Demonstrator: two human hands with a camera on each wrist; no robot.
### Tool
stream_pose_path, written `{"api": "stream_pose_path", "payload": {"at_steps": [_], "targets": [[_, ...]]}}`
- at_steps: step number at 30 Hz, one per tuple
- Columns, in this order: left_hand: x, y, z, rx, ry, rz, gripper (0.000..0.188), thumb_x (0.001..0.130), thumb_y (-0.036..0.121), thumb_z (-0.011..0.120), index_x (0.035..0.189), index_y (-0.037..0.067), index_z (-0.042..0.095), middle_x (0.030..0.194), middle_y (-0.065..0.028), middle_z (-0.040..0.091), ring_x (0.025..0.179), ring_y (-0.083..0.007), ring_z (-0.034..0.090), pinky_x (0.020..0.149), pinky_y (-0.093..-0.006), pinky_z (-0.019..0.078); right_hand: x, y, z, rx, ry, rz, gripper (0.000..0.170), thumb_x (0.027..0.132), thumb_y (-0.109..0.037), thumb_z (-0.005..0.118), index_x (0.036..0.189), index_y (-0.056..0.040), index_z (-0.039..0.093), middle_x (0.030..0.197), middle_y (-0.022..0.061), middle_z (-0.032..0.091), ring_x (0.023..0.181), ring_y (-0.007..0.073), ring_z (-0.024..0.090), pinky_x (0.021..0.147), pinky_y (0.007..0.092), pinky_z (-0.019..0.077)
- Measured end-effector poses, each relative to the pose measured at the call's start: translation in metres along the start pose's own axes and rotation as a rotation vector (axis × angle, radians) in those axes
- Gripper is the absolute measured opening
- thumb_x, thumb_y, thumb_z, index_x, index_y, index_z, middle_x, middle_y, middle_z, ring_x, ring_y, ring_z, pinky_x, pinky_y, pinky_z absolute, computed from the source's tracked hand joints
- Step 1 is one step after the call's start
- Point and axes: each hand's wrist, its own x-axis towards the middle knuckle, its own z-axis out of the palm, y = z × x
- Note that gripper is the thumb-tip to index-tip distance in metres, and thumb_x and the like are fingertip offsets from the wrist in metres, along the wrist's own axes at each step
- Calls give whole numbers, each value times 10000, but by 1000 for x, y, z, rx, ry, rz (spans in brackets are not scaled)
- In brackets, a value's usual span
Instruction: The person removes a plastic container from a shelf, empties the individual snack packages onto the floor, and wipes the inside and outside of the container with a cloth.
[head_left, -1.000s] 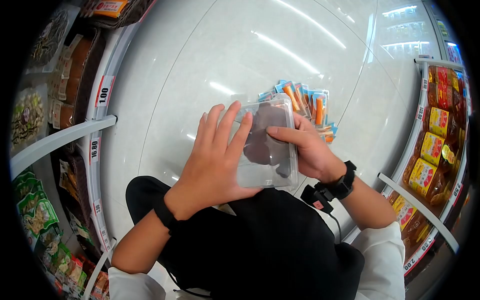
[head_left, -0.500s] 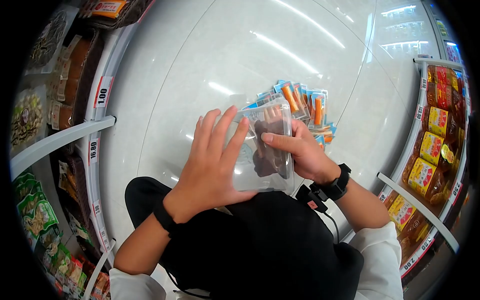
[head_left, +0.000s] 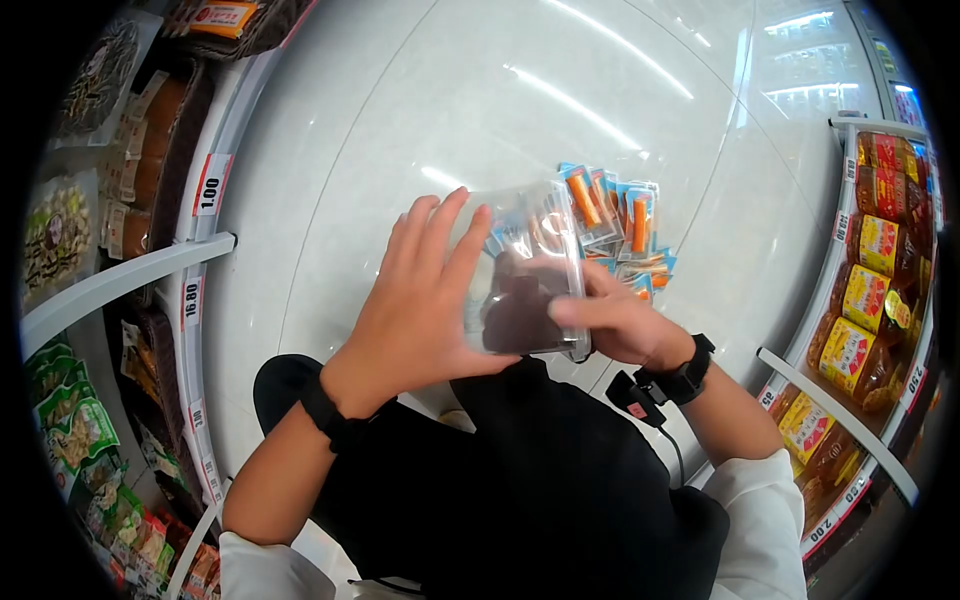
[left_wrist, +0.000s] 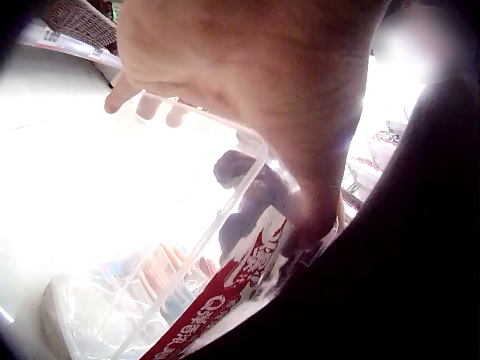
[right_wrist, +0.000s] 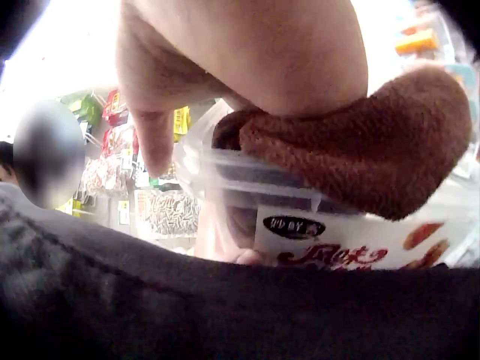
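My left hand (head_left: 415, 300) holds a clear plastic box (head_left: 500, 215), its fingers spread along one side and its thumb at the near edge. A red-and-white printed label (left_wrist: 217, 300) shows on the box in the left wrist view. Opposite it, my right hand (head_left: 635, 325) grips a dark brown fluffy cloth (right_wrist: 420, 142) at the box. The thumb lies in front and the other fingers are partly hidden behind the plastic. In the right wrist view the cloth bunches over the box edge, above the white label.
Several snack packs (head_left: 640, 225) with orange-brown sticks lie in a pile on the pale tiled floor (head_left: 400, 120), just beyond the box. Shelves with price tags (head_left: 211, 185) and bagged goods stand on the left. On the right, a shelf holds yellow-labelled packs (head_left: 863, 295).
My right hand has moved down along the box, and the brown cloth shows lower through the plastic. The box has shifted slightly up and left with my left hand.
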Motion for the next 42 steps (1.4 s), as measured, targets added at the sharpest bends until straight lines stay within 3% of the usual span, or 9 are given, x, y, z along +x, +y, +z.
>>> {"api": "stream_pose_path", "payload": {"at_steps": [4,11,14,22,26,28,31,32,42], "targets": [[8,-5,-2,-15,-51,32,1176,526,395,929,1476,10,354,1500,-230,326,1381,-456,324,1125,-520,326,7,9,-2,-137,-45,62,480,873,-267,741,1272,-46,592,1066,11,663,795,43,582,552,205,418],[8,-9,0,-32,-31,44,1179,516,410,925,1476,18,363,1501,-222,329,1381,-445,330,1124,-517,326,7,-8,-6,-272,10,235,360,874,-199,737,1162,0,649,962,18,683,743,77,606,609,220,456],[8,-11,-2,-14,-45,33,1183,513,411,923,1481,27,362,1501,-221,328,1383,-442,328,1125,-517,325,8,-22,2,-245,-36,262,310,878,-207,764,1106,-17,677,935,9,687,845,73,628,677,214,479],[-5,-18,-14,-26,-93,8,1197,505,400,925,1494,41,353,1519,-215,315,1390,-440,321,1122,-519,326,19,-42,22,-753,-49,392,314,854,-302,780,757,-14,700,666,5,635,584,53,576,498,210,417],[-8,-22,-12,-24,-73,16,1198,508,392,926,1496,38,347,1518,-218,314,1391,-442,319,1121,-522,325,17,-36,10,-582,-67,304,328,864,-333,766,881,-12,699,714,4,645,543,55,559,465,208,405],[-7,-21,-11,-25,-57,21,1198,512,384,926,1498,35,342,1516,-222,314,1390,-445,318,1123,-524,322,12,-45,3,-243,-6,461,406,850,-270,783,1133,-21,634,855,10,662,628,66,593,515,197,441],[-6,-18,-11,-14,-53,7,1189,511,374,925,1493,33,349,1512,-225,318,1385,-442,325,1120,-523,324,3,-21,-7,-291,-71,320,625,808,-135,812,1339,-47,493,1043,21,645,807,73,621,613,199,488],[-6,-18,-10,-13,-53,5,1189,511,374,925,1493,33,349,1512,-225,318,1385,-442,325,1120,-523,324,1,-17,-4,-353,-122,253,717,769,-265,851,1351,-88,472,871,-21,528,727,47,495,513,208,352],[-2,-16,-8,-29,-33,23,1155,497,357,923,1467,34,386,1486,-208,350,1369,-433,349,1106,-517,340,-2,-12,-6,-148,-146,200,679,769,-165,862,1321,-59,481,1110,32,614,910,78,583,703,224,462]]}}
